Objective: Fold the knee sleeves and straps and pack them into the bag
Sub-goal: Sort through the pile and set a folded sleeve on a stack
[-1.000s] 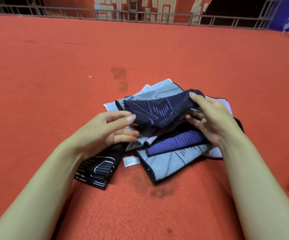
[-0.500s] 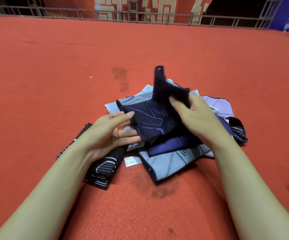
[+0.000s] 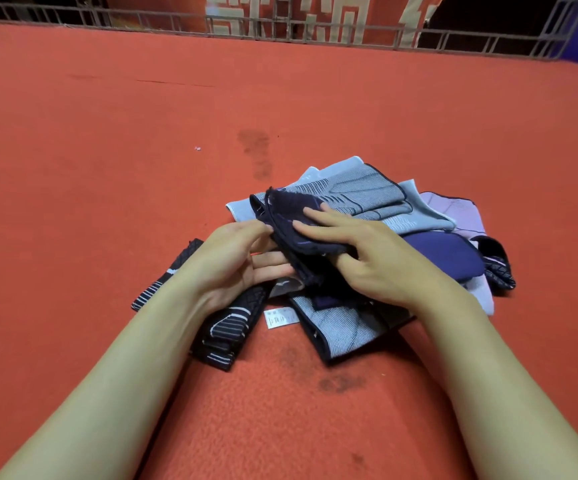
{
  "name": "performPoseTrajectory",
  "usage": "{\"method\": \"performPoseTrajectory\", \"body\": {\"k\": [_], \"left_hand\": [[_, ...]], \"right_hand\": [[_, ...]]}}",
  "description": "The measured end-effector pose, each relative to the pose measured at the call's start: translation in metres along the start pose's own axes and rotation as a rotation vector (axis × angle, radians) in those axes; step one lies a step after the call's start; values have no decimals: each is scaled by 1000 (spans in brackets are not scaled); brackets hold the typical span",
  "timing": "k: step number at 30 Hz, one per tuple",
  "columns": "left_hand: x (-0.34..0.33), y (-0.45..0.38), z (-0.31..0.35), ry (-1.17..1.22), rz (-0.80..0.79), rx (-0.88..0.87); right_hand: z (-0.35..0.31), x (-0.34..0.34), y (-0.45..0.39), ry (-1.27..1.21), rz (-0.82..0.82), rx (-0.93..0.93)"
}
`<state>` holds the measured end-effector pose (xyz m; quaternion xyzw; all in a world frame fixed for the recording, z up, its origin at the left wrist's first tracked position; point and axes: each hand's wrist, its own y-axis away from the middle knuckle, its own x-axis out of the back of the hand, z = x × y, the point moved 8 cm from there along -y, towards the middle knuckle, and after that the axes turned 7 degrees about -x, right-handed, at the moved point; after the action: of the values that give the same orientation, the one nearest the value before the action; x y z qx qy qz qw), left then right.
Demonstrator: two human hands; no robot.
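- Your left hand is at the left edge of the navy sleeve. Its thumb lies on top and its fingers run underneath, so the hand grips the fabric edge.
- Your right hand lies on top of the navy sleeve. Its upper fingers are stretched flat and press the folded fabric down; whether the lower fingers curl round the sleeve's near edge you cannot tell.
- The navy sleeve is doubled over and sits on the left part of the pile, between your two hands.
- The pile rests on the red carpet, about midway between its left and right edges. It holds grey ribbed sleeves, a pale lilac piece at the right and a blue-purple piece just beside your right hand.
- A further grey striped sleeve lies at the near side of the pile, partly under your right wrist.
- A white label lies on the carpet, touching the left edge of that sleeve.
- A black strap with white stripes lies under your left wrist, left of the pile.
- A dark patterned piece sticks out at the pile's right end.
- A railing runs along the carpet's far edge.
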<state>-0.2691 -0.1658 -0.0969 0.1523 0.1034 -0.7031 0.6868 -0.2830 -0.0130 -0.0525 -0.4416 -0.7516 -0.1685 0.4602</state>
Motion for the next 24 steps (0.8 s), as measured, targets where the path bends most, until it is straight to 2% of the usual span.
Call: {"method": "performPoseTrajectory", "body": {"k": [3,6,8,11,13,15,19,24], "left_hand": [[3,-3,1,126,30,15],[2,-1,5,251,-20,30],[1,0,10,282,-56,9],[2,2,20,201,-118,-50],[7,2,26,92,-124,-84],[12,3,26,11,-133,-53],[18,10,33,-119,-191,-17],[36,15,43,-352,-111,-25]], "right_hand": [[3,-3,3,32,-61,11],[1,-10,4,40,-123,6],[-4,0,2,9,3,39],[-1,23,0,-84,231,-37],[-2,35,2,-210,348,-91],[-3,38,2,-395,387,-142],[-2,16,-4,-772,278,-236],[-12,-12,-8,-1131,126,-310]]}}
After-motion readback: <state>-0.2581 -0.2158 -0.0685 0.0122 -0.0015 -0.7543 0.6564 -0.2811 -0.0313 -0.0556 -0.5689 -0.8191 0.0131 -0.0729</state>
